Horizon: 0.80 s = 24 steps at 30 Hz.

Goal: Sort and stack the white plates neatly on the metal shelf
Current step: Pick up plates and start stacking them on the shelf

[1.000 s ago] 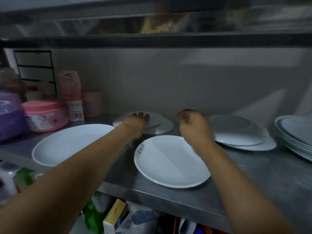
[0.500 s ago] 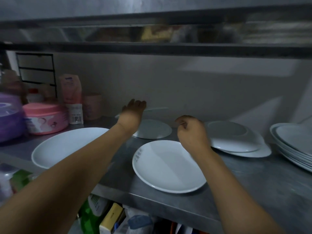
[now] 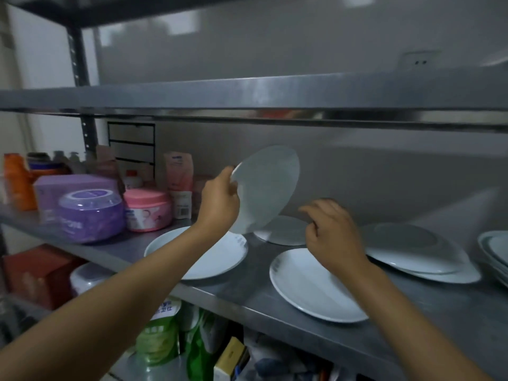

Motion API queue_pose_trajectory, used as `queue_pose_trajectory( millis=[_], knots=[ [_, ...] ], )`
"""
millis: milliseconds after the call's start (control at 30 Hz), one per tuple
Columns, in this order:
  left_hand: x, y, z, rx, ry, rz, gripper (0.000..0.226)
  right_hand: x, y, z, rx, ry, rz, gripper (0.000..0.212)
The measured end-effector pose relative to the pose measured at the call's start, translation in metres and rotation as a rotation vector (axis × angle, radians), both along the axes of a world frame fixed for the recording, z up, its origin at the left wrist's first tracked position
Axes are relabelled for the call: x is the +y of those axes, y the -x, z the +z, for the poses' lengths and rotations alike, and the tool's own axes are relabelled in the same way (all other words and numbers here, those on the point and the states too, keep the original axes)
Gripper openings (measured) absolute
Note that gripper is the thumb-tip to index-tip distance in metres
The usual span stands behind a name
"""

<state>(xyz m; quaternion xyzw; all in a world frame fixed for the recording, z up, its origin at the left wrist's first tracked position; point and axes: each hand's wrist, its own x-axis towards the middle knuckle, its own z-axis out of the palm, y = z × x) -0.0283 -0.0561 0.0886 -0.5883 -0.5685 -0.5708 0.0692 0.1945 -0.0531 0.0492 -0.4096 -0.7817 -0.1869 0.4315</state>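
My left hand [image 3: 218, 200] grips a small white plate [image 3: 270, 185] by its left rim and holds it tilted nearly upright above the metal shelf [image 3: 247, 284]. Under it a second small plate [image 3: 286, 231] lies flat at the back. A large white plate [image 3: 220, 257] lies front left, partly behind my forearm, and another large plate [image 3: 310, 290] lies in front of my right hand [image 3: 331, 235], which hovers with curled fingers and holds nothing. Two stacked plates [image 3: 412, 248] sit to the right, and a further stack [image 3: 494, 248] at the far right edge.
Purple tub [image 3: 90, 215], pink tub [image 3: 148, 210], cartons and bottles crowd the shelf's left end. An upper shelf edge [image 3: 275, 105] runs close overhead. Bags and boxes [image 3: 165, 334] fill the shelf below.
My left hand has lifted the top small plate off the one beneath and tipped it upright. The camera has tilted up and moved left; my right hand stays hovering.
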Motion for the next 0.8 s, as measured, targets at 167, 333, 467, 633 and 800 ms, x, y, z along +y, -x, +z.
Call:
queue_pose_trajectory(
  millis=[167,333,467,633,800],
  knots=[
    [-0.033,0.013,0.004,-0.478,0.147,-0.170,0.021,-0.035,0.039,-0.001,-0.227,0.325,0.161,0.073],
    [-0.055,0.034,0.000,-0.882,0.248,-0.338,0.026,-0.045,0.066,-0.014,-0.331,0.242,0.199,0.064],
    [-0.074,0.053,-0.006,-0.938,0.276,-0.353,0.030,-0.047,0.084,-0.020,-0.351,0.086,0.213,0.061],
    [-0.085,0.090,-0.005,-0.721,0.340,-0.177,0.029,-0.064,0.113,-0.021,-0.314,0.065,0.240,0.046],
    [-0.105,0.134,-0.015,-0.093,0.201,0.066,0.042,-0.075,0.139,-0.025,-0.441,0.209,0.225,0.022]
  ],
)
